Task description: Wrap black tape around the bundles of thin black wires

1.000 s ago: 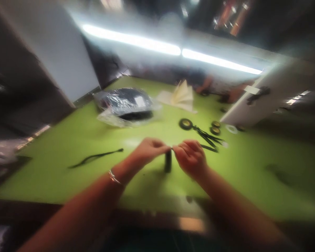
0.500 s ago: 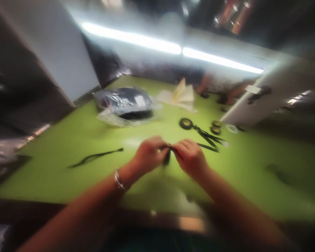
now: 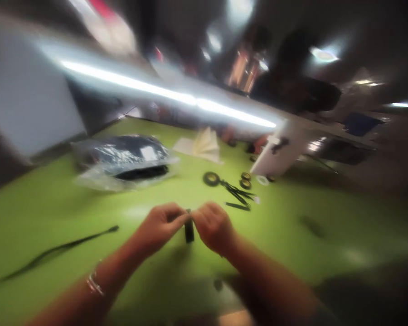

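My left hand [image 3: 166, 222] and my right hand [image 3: 214, 226] meet above the green table [image 3: 149, 276], each with its fingers pinched on a short black strip [image 3: 189, 230]. The strip's lower part hangs down between the hands; its upper end is mostly covered by my fingertips. Beyond my right hand lie several thin black strips [image 3: 238, 192] and a roll of black tape [image 3: 211, 178]. To the left of my left hand, a long black cord [image 3: 68, 244] with a thicker end rests on the table.
A clear plastic bag with dark contents [image 3: 132, 156] sits at the back left. An open book or paper stack [image 3: 206, 145] lies behind. Small tape rolls [image 3: 245, 180] and a white ring [image 3: 262, 180] are near a white panel [image 3: 275, 156] at right.
The view has turned, so the table things appear further left and lower. Both hands still pinch the black strip, and more of its hanging part shows between them.
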Action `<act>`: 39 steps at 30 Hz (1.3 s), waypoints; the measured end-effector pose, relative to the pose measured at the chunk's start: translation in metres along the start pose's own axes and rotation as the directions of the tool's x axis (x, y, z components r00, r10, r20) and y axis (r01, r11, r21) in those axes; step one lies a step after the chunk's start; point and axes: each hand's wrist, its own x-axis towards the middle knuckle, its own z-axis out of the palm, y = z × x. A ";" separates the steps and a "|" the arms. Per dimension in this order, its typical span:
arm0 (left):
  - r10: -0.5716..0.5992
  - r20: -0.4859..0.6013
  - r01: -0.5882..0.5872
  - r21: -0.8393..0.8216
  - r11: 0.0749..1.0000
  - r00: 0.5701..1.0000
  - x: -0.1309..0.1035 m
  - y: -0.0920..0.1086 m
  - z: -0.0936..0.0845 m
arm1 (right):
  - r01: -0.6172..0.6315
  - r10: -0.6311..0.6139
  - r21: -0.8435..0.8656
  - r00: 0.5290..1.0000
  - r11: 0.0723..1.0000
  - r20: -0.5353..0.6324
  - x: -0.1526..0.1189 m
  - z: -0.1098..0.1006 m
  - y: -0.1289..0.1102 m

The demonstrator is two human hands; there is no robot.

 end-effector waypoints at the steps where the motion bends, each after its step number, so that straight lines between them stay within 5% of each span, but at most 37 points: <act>1: -0.007 -0.003 0.007 -0.018 1.000 1.000 0.000 -0.001 0.000 | 0.014 -0.014 -0.007 1.000 1.000 -0.018 0.000 0.000 0.000; 8: -0.039 0.012 0.039 -0.028 0.999 0.999 0.004 -0.012 0.002 | 0.044 -0.044 -0.012 0.998 0.999 -0.053 0.001 0.005 0.000; 15: 0.287 -0.116 -0.242 0.299 0.923 0.951 0.000 -0.013 0.008 | -0.023 0.023 -0.048 1.000 0.999 0.003 0.001 0.011 0.002; 27: 0.353 -0.169 -0.259 0.414 0.873 0.920 -0.003 -0.008 0.018 | -0.110 0.107 0.104 0.994 0.989 0.030 0.001 -0.002 -0.001; 30: 0.429 -0.254 -0.269 0.486 0.831 0.867 -0.005 -0.004 0.017 | -0.164 0.166 0.117 0.986 0.980 -0.008 0.000 -0.002 0.000; 34: 0.482 -0.467 -0.261 0.461 0.848 0.741 -0.008 0.004 0.010 | -0.271 0.287 0.186 0.956 0.944 -0.061 0.002 -0.006 0.007; 36: 0.422 -0.476 -0.265 0.363 0.893 0.772 -0.009 0.005 0.010 | -0.303 0.323 0.199 0.944 0.932 -0.073 0.003 -0.009 0.010; 39: 0.217 -0.336 -0.151 0.212 0.966 0.917 -0.009 0.003 0.017 | -0.319 0.339 0.198 0.937 0.927 -0.078 0.004 -0.013 0.012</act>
